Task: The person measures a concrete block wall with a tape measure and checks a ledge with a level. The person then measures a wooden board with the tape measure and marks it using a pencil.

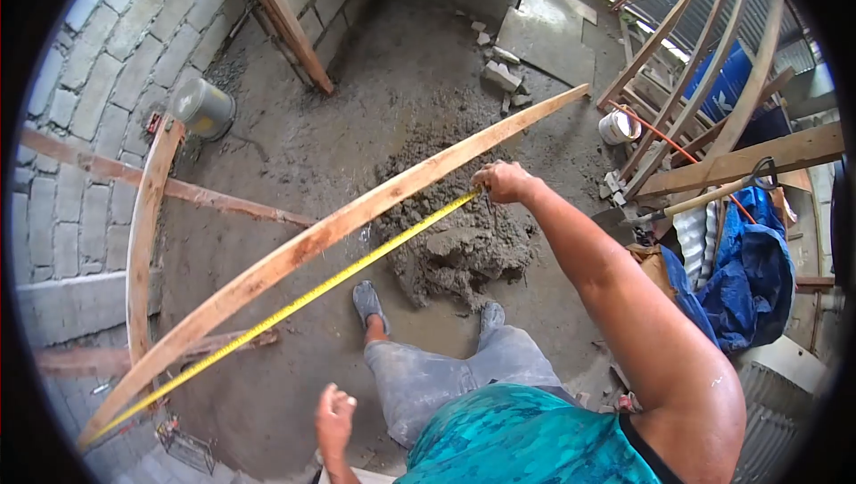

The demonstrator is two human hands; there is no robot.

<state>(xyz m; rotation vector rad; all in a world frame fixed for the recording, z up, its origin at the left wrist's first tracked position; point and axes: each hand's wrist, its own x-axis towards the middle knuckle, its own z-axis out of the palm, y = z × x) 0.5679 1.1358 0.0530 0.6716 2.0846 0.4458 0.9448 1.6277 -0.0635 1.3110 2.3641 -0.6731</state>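
A long wooden board [357, 221] runs diagonally across the view, its lower left end beyond an upright post. Alongside it, a yellow tape measure [325, 288] is stretched from that lower end up to my right hand [503, 182]. My right hand is closed around the tape's upper end, just below the board; the fingers hide most of what they grip. My left hand [335, 422] is low in the view, in front of my body, its fingers loosely bent and apart with nothing in them. It touches neither board nor tape.
A heap of wet mortar [468, 257] lies before my feet. A wooden post [150, 225] stands left, near a grey bucket [203, 108]. On the right are a white bucket [619, 127], a shovel [704, 200], blue tarp [753, 283] and leaning timbers [704, 74]. Block walls [98, 92] border the left.
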